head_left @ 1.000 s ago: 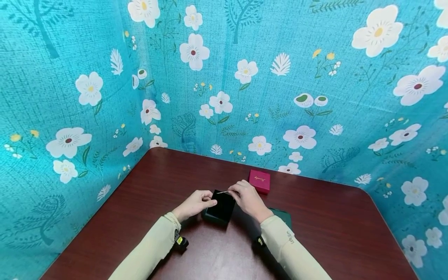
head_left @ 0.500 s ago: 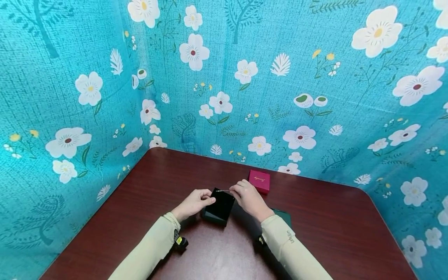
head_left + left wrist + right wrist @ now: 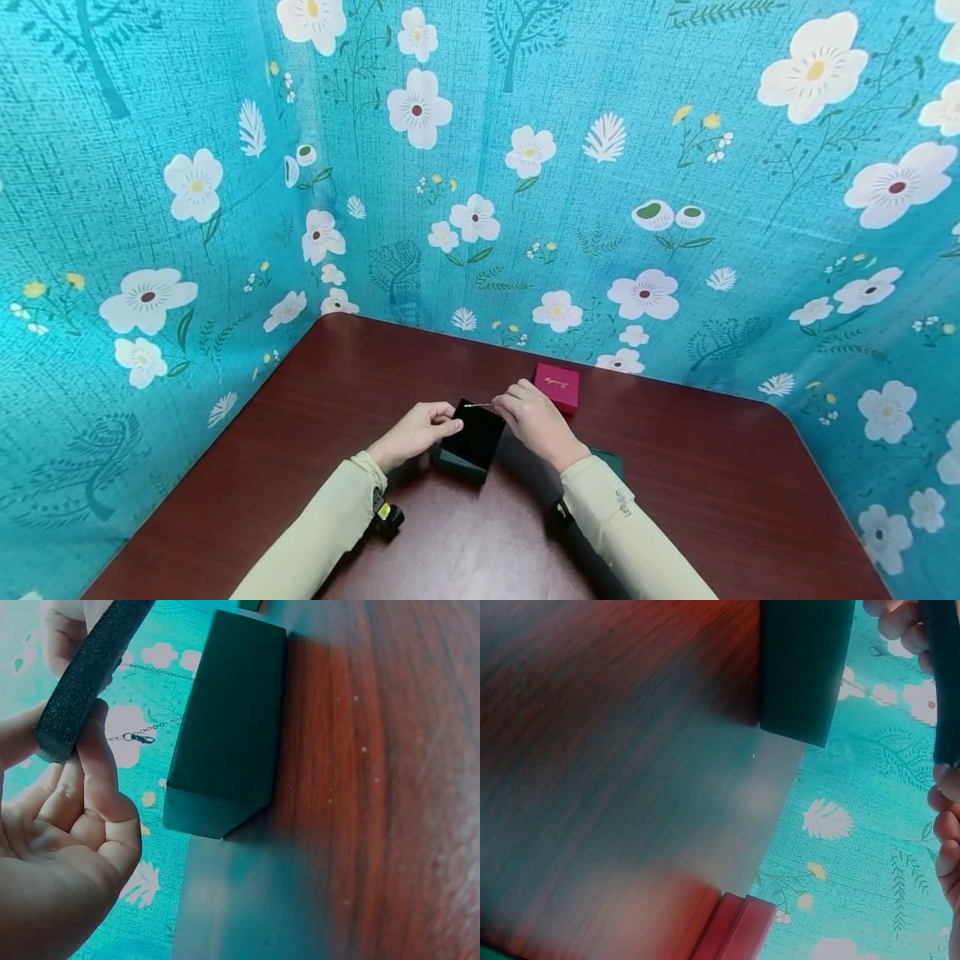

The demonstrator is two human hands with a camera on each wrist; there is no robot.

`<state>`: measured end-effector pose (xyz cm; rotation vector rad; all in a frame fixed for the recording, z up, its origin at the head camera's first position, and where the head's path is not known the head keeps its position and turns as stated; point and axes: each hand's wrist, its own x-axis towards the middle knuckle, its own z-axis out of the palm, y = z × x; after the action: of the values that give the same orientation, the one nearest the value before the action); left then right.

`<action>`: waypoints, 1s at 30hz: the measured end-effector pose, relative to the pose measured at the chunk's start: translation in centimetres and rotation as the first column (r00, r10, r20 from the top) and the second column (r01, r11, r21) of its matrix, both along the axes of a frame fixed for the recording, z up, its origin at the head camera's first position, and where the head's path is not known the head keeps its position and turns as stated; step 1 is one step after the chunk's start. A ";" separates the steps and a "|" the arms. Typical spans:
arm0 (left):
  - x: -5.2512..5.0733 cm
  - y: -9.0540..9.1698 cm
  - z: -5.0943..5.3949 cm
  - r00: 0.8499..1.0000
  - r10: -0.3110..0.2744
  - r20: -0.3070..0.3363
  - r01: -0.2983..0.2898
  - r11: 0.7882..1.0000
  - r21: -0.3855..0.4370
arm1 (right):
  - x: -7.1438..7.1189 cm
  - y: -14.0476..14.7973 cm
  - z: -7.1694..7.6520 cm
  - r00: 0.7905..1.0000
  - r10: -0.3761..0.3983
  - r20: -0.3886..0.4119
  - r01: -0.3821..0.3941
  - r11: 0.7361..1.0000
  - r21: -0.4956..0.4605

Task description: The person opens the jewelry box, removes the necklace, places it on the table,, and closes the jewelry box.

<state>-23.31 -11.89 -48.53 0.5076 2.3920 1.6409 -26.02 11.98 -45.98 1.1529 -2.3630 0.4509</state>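
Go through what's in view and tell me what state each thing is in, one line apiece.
Left hand, pinching the black pad
Right hand, pinching the chain
Black pad, tilted, held above the green box
Chain, across the pad, strands hanging below
Green box, on the table, top hidden
Red box, closed, on the table
Flat green piece, partly hidden by the right sleeve

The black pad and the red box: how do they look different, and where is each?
The pad is black, while the red box has gold lettering on red. The left hand holds the pad off the table; the red box rests on the table. Both look roughly square.
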 end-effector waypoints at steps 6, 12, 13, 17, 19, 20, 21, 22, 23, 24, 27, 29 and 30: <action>0.1 0.3 0.1 1.000 0.005 -0.024 -0.006 1.000 -0.002 | 0.0 0.4 -0.1 0.999 -0.008 0.044 0.007 1.000 0.024; 0.2 0.5 -0.2 0.999 -0.007 -0.047 0.007 1.000 -0.006 | -0.2 0.5 0.3 0.997 -0.021 0.072 0.017 0.998 0.058; 0.2 0.5 -0.3 0.999 -0.014 -0.042 0.014 1.000 -0.001 | -0.2 0.4 0.3 0.998 -0.017 0.063 0.014 0.998 0.056; 0.3 0.5 -0.5 0.999 -0.039 -0.019 0.039 0.999 0.017 | -0.4 0.3 0.2 1.000 -0.016 0.021 0.015 0.999 0.051; 0.3 0.5 -0.6 0.999 -0.043 -0.011 0.044 0.999 0.029 | -0.5 0.2 0.1 1.000 -0.018 0.009 0.017 0.999 0.042; 0.3 0.5 -0.6 0.999 -0.045 -0.008 0.046 0.998 0.031 | -0.5 0.2 0.1 1.000 -0.020 0.008 0.019 0.999 0.043; 0.3 0.5 -0.7 0.999 -0.047 -0.006 0.047 0.998 0.033 | -0.6 0.2 0.0 1.000 -0.021 0.010 0.020 0.999 0.045; 0.4 0.4 -0.7 0.999 -0.046 -0.001 0.046 0.998 0.034 | -0.6 0.1 0.0 1.000 -0.024 0.018 0.023 0.999 0.049; 0.4 0.4 -0.8 0.999 -0.045 0.001 0.045 0.998 0.035 | -0.6 0.1 0.0 0.999 -0.027 0.037 0.025 0.998 0.049; 0.4 0.4 -0.8 0.999 -0.041 0.005 0.040 0.998 0.037 | -0.6 0.0 0.1 0.997 -0.037 0.068 0.033 0.998 0.051; 0.4 0.3 -0.9 1.000 -0.018 0.002 0.018 0.999 0.028 | -0.6 0.0 0.3 0.980 -0.067 0.187 0.060 0.997 0.041; 0.3 0.3 -0.9 1.000 -0.001 -0.001 0.001 1.000 0.022 | -0.6 0.0 0.4 0.961 -0.090 0.263 0.085 0.996 0.028; 0.3 0.3 -0.9 1.000 0.005 -0.001 -0.005 1.000 0.017 | -0.6 0.0 0.5 0.952 -0.098 0.289 0.095 0.995 0.023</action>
<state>-23.04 -11.62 -49.39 0.5056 2.3835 1.6649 -26.66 11.99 -45.50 1.0270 -2.6610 0.6123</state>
